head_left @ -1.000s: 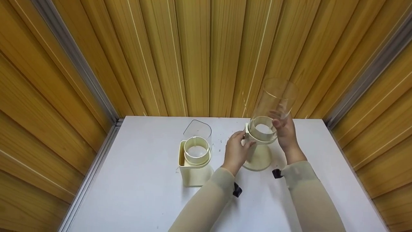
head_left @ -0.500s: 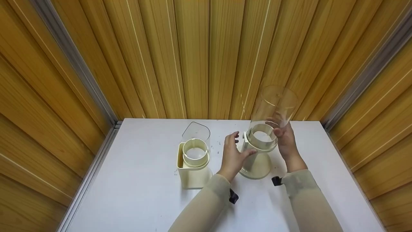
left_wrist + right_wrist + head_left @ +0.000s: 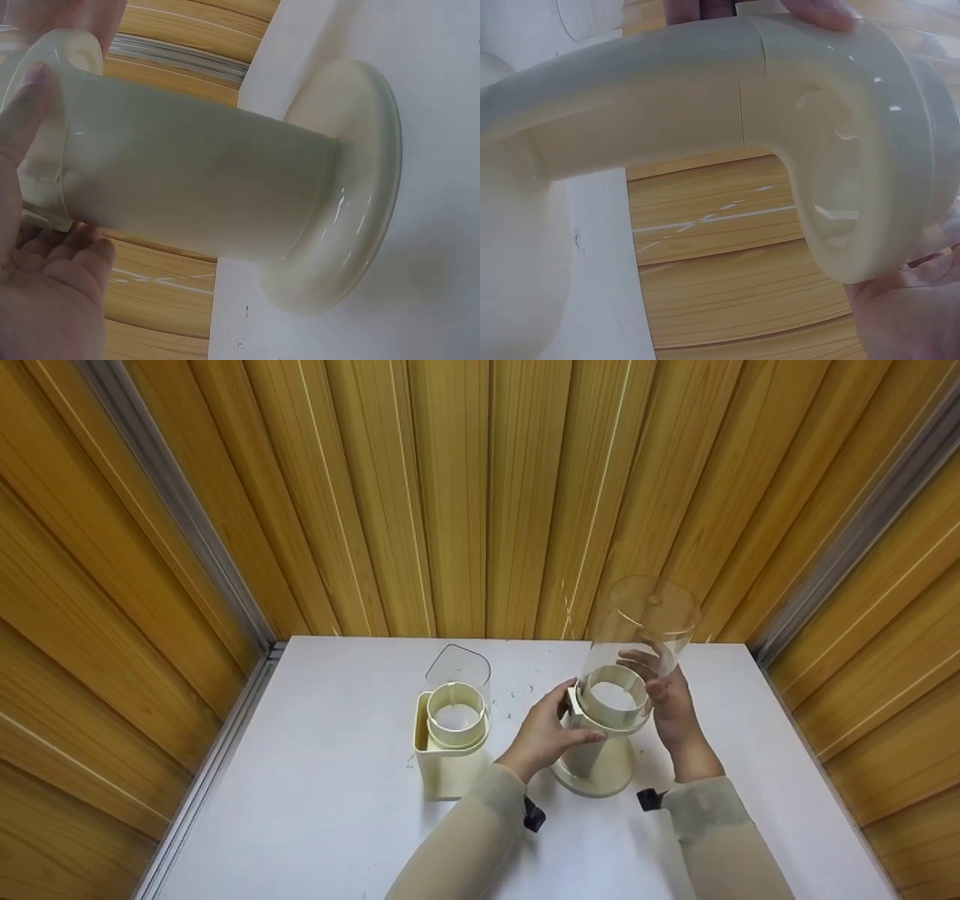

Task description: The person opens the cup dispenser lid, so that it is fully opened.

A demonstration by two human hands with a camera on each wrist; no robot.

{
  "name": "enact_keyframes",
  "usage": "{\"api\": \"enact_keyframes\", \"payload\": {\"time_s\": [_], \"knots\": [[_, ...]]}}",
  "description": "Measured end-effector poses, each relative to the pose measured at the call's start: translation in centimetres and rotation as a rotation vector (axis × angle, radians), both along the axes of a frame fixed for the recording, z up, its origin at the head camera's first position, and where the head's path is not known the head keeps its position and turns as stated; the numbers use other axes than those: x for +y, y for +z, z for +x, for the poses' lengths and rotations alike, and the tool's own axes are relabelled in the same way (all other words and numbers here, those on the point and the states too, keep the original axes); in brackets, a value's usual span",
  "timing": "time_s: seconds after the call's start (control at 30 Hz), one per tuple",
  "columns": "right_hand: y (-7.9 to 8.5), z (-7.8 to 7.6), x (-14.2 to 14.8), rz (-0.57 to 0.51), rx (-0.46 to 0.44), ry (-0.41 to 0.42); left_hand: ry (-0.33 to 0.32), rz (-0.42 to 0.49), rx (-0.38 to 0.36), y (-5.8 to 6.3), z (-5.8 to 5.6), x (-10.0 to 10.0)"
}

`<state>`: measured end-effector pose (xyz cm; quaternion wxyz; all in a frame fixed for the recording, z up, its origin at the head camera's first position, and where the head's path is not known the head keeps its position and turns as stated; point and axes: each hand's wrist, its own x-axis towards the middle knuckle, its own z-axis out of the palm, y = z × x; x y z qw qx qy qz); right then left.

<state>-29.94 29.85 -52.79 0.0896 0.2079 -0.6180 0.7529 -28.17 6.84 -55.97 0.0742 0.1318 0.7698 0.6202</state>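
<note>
A cream plastic stand (image 3: 596, 769) with a round flared base rises to a collar beneath a clear cylinder (image 3: 652, 619). With thumb in front and fingers behind, my left hand (image 3: 546, 733) grips the collar's left side; in the left wrist view the thumb presses the collar (image 3: 49, 142) above the stem. My right hand (image 3: 675, 716) holds the lower right of the cylinder, its fingers seen through the clear wall and its thumb at the near side. A cream ring (image 3: 616, 690) shows inside the cylinder's lower end. The right wrist view shows the collar's curved, hollow underside (image 3: 840, 172).
A second cream stand (image 3: 454, 772), with a squarish clear container (image 3: 459, 664) behind its ring, stands to the left on the white table (image 3: 322, 810). Dark specks lie between the stands. Wood-patterned walls (image 3: 450, 495) close off the back and sides.
My left hand let go of the collar and took hold of it again. The stand and its clear cylinder have come toward me, with my right hand moving along with the cylinder.
</note>
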Motion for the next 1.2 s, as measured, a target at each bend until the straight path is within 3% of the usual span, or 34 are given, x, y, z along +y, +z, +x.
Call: {"api": "enact_keyframes", "payload": {"time_s": [0.3, 0.77, 0.93, 1.2], "knots": [[-0.2, 0.9, -0.2, 0.034, 0.018, -0.021, 0.014, -0.031, 0.032, -0.3, 1.1, 0.6], [-1.1, 1.1, -0.3, 0.011, 0.083, -0.004, 0.067, -0.082, 0.074, -1.7, 1.6, 1.2], [-0.4, 1.3, -0.3, 0.038, 0.081, -0.022, 0.069, -0.071, 0.074, -2.0, 1.5, 1.1], [1.4, 1.3, 0.1, -0.022, 0.104, 0.062, 0.067, -0.077, 0.064, -2.0, 1.6, 1.2]]}}
